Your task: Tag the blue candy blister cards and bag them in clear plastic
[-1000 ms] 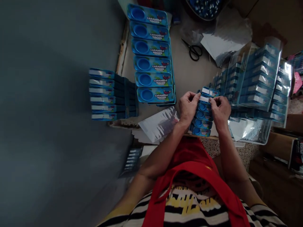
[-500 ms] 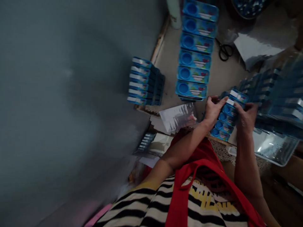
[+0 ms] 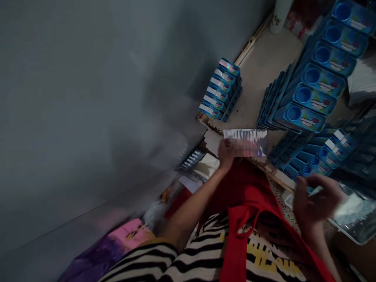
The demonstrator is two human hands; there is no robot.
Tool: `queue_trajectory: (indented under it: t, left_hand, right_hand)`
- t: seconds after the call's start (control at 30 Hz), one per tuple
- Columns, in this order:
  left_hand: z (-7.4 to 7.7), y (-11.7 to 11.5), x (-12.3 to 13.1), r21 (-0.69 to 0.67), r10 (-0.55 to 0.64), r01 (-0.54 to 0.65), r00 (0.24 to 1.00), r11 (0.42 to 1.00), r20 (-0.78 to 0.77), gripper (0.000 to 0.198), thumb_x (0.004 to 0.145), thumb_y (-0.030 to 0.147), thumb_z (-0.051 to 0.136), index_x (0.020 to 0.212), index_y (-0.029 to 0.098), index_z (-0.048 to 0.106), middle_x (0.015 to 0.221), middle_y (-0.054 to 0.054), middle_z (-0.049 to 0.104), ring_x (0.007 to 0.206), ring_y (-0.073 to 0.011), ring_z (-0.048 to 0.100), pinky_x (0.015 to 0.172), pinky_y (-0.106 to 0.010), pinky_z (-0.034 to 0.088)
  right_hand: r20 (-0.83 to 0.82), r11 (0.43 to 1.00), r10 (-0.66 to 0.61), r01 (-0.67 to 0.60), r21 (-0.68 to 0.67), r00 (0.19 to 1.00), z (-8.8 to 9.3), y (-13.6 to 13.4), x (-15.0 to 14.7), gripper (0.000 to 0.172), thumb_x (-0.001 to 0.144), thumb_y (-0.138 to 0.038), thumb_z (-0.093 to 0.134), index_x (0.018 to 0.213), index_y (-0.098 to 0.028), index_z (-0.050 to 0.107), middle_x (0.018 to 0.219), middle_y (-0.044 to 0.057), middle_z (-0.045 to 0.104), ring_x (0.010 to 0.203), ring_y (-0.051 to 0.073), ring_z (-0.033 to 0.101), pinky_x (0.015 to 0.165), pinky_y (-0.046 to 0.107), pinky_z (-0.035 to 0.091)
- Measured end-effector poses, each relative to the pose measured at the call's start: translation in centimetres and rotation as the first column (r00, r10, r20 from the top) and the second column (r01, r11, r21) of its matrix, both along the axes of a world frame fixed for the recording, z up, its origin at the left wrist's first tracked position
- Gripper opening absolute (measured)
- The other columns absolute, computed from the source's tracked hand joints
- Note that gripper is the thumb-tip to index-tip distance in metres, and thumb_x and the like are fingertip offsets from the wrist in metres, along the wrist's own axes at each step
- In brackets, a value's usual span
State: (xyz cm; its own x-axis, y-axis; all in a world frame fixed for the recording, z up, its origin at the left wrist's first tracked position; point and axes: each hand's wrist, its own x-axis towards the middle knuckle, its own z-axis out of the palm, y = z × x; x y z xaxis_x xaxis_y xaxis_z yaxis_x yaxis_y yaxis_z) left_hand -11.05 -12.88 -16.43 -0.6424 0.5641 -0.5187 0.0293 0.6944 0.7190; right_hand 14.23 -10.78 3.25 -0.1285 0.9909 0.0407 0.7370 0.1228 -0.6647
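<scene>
My left hand [image 3: 226, 153] grips a shiny, partly see-through sheet [image 3: 248, 143] by its left end, over the table's front edge. Apart from it, my right hand [image 3: 317, 197] hovers low on the right with bent fingers, smeared by motion; whether anything is in them I cannot make out. Just beyond that hand stands a row of small blue boxes [image 3: 326, 158], each with a round blue recess. The two farthest in this row bear a white strip [image 3: 330, 145] over the top.
Taller stacks of blue boxes [image 3: 319, 102] stand behind the row. Another block of strip-topped blue boxes [image 3: 219, 90] sits at the table's left corner by the grey wall [image 3: 102, 98]. A clear plastic tray [image 3: 358, 219] is at the right. Packets [image 3: 202, 164] lie below the table edge.
My left hand has left the box row and moved left onto the shiny sheet, which is turned straighter. My right hand has drawn back from the boxes towards me. The view has swung left.
</scene>
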Motion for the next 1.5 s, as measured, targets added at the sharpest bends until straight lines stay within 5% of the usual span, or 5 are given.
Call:
queue_trajectory:
  t: [0.13,0.23,0.43,0.77,1.5]
  left_hand:
    - [-5.1,1.7,-7.6,-0.059,-0.008,0.01,0.999,0.998,0.04,0.027,0.073,0.021,0.081,0.096,0.017,0.066,0.103,-0.008,0.073,0.088,-0.0203,0.065,0.084,-0.032,0.049]
    - [-6.8,3.6,-8.4,-0.029,-0.084,0.09,0.985,0.996,0.154,0.018,0.07,0.023,0.081,0.078,0.018,0.067,0.077,-0.002,0.07,0.078,-0.0193,0.063,0.077,-0.03,0.047]
    - [-2.3,3.1,-6.4,0.135,-0.172,0.139,0.944,0.981,0.282,0.024,0.081,0.039,0.066,0.087,0.017,0.075,0.079,-0.001,0.072,0.075,-0.0171,0.062,0.069,-0.026,0.049]
    - [7.7,2.8,-5.0,0.234,-0.174,0.113,0.95,0.966,0.261,0.022,0.082,0.04,0.07,0.085,0.019,0.078,0.071,-0.001,0.07,0.067,-0.0174,0.065,0.06,-0.025,0.052]
    - [9.5,2.9,-5.0,0.236,-0.301,0.249,0.928,0.939,0.219,0.018,0.083,0.033,0.066,0.082,0.019,0.076,0.069,-0.001,0.069,0.065,-0.0176,0.064,0.058,-0.024,0.049]
  right_hand:
    - [-0.106,0.916,0.325,-0.341,-0.211,0.94,-5.7,0.8,-7.3,0.018,0.098,-0.039,0.065,0.114,-0.032,0.071,0.091,0.004,0.074,0.079,0.025,0.07,0.072,0.041,0.056]
    - [-0.127,0.896,0.309,-0.333,-0.294,0.943,-10.4,2.5,-11.0,0.016,0.097,-0.039,0.063,0.101,-0.026,0.072,0.088,0.004,0.076,0.074,0.02,0.069,0.072,0.035,0.055]
    - [0.069,0.915,0.373,-0.355,-0.19,0.925,-14.8,5.7,-14.7,0.017,0.094,-0.027,0.06,0.098,-0.023,0.076,0.096,0.008,0.079,0.087,0.022,0.072,0.084,0.034,0.052]
    - [0.141,0.9,0.426,-0.402,-0.168,0.894,-12.5,8.8,-16.8,0.017,0.095,-0.025,0.067,0.107,-0.022,0.079,0.103,0.008,0.079,0.09,0.023,0.071,0.083,0.033,0.05]
    - [0.045,0.87,0.485,-0.477,-0.125,0.873,-11.7,9.4,-16.3,0.022,0.096,-0.022,0.06,0.101,-0.024,0.082,0.098,0.006,0.078,0.09,0.021,0.071,0.084,0.031,0.052]
